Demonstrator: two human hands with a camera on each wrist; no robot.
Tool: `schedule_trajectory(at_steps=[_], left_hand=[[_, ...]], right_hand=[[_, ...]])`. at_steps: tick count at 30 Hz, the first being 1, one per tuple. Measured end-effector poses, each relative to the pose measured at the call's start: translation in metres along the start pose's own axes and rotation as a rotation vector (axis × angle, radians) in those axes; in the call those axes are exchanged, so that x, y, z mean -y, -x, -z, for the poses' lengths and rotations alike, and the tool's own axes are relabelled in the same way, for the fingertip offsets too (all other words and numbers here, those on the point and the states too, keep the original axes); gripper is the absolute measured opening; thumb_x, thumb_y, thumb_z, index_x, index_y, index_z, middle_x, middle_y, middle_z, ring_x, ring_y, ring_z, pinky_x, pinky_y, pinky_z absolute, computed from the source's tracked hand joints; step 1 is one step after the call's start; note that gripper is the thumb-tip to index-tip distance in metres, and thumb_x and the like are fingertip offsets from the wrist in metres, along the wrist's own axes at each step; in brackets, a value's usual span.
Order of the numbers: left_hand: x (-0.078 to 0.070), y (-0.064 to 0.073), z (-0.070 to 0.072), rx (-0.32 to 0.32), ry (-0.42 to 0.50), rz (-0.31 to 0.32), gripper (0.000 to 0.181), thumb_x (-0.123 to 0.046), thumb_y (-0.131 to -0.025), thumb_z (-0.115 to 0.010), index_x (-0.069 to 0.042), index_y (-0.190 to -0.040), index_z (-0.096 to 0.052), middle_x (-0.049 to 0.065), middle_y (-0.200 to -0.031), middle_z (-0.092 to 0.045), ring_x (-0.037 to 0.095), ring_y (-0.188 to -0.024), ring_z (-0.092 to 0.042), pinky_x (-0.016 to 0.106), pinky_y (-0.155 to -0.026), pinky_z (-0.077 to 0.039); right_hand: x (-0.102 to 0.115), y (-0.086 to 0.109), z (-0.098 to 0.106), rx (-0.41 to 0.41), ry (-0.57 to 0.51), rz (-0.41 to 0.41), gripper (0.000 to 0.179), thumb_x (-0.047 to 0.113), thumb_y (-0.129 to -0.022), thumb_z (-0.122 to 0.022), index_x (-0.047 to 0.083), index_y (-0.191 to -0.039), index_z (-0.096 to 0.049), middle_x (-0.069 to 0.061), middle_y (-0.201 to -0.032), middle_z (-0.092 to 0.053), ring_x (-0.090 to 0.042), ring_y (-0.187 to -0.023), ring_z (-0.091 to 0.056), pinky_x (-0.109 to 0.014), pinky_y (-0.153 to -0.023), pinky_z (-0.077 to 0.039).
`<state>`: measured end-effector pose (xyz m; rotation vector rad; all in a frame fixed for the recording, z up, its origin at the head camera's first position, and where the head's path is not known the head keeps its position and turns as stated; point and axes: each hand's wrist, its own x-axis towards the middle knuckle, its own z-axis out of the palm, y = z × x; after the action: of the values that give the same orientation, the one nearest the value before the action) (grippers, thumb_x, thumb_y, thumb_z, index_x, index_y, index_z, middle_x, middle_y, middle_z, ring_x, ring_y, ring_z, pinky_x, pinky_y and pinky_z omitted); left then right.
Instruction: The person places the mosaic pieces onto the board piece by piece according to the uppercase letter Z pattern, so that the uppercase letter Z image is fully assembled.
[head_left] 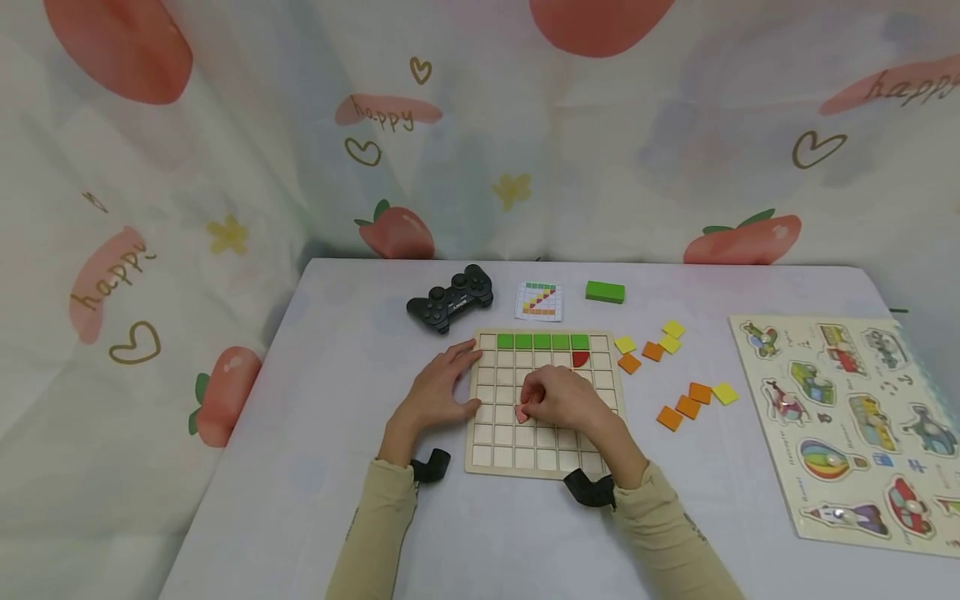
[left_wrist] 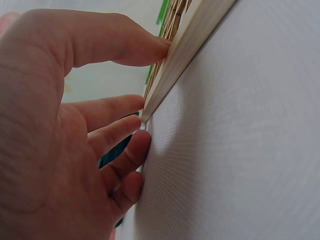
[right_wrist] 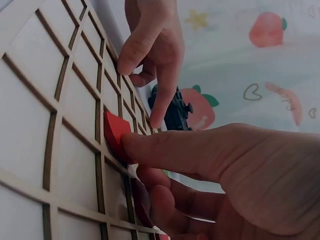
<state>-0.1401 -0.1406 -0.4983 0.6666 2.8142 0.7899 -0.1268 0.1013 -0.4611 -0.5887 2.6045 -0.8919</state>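
One red piece [right_wrist: 115,131], right grip [head_left: 561,397] pinching, gridded board [head_left: 504,435]

**Scenery at eleven, three and twelve**

With the tabletop [head_left: 277,500] as my clock face, I see a black game controller [head_left: 452,298] near eleven, a picture puzzle board [head_left: 862,485] around three and, past the twelve-o'clock edge, a backdrop cloth [head_left: 622,183] repeating "happy".

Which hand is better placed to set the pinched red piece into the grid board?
Probably the right hand: it already pinches the red piece over the grid board. The left hand touches the board's left edge, holds no piece, and seems better suited to steadying.
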Motion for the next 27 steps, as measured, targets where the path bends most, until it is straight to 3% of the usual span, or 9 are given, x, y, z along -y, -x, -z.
schedule_trajectory(at_steps=[11,16,19,24,27], left_hand=[[0.001,0.002,0.0,0.0,-0.011,0.008,0.079,-0.034,-0.075,-0.067,-0.012,-0.147,-0.046,0.003,-0.157,-0.034,0.021,-0.113,-0.052,0.042,-0.1,-0.042],[0.002,0.001,-0.002,-0.011,-0.011,0.009,0.078,-0.034,-0.075,-0.067,-0.012,-0.147,-0.046,0.003,-0.157,-0.034,0.021,-0.113,-0.052,0.043,-0.099,-0.042],[0.002,0.0,-0.003,-0.008,-0.013,0.006,0.078,-0.035,-0.075,-0.066,-0.012,-0.147,-0.046,0.003,-0.157,-0.034,0.021,-0.114,-0.051,0.043,-0.099,-0.042],[0.002,-0.001,-0.003,-0.001,-0.017,0.0,0.079,-0.036,-0.075,-0.067,-0.013,-0.148,-0.045,0.003,-0.157,-0.033,0.022,-0.117,-0.05,0.043,-0.102,-0.041],[0.002,-0.002,-0.003,-0.002,-0.021,-0.001,0.079,-0.036,-0.075,-0.067,-0.012,-0.147,-0.046,0.003,-0.157,-0.034,0.022,-0.119,-0.05,0.043,-0.103,-0.04]], right_hand=[[-0.003,-0.002,0.001,0.031,-0.006,-0.016,0.02,0.019,-0.081,-0.08,0.017,-0.068,-0.066,0.006,-0.063,-0.056,-0.012,-0.061,-0.05,-0.029,-0.057,-0.041],[-0.009,-0.003,0.005,0.018,-0.047,-0.004,0.011,0.018,-0.084,-0.078,0.015,-0.075,-0.071,0.006,-0.067,-0.058,-0.013,-0.065,-0.052,-0.029,-0.059,-0.043],[-0.024,0.001,0.018,-0.108,-0.059,-0.049,0.009,0.019,-0.087,-0.073,0.01,-0.089,-0.074,0.0,-0.078,-0.062,-0.018,-0.073,-0.056,-0.032,-0.064,-0.046],[-0.066,0.015,0.044,-0.481,0.037,-0.256,0.03,0.019,-0.091,-0.065,0.0,-0.114,-0.068,-0.021,-0.11,-0.061,-0.037,-0.097,-0.058,-0.049,-0.072,-0.049],[-0.089,0.023,0.052,-0.558,0.069,-0.354,0.036,0.017,-0.089,-0.065,-0.002,-0.119,-0.066,-0.027,-0.116,-0.059,-0.044,-0.1,-0.054,-0.051,-0.066,-0.048]])
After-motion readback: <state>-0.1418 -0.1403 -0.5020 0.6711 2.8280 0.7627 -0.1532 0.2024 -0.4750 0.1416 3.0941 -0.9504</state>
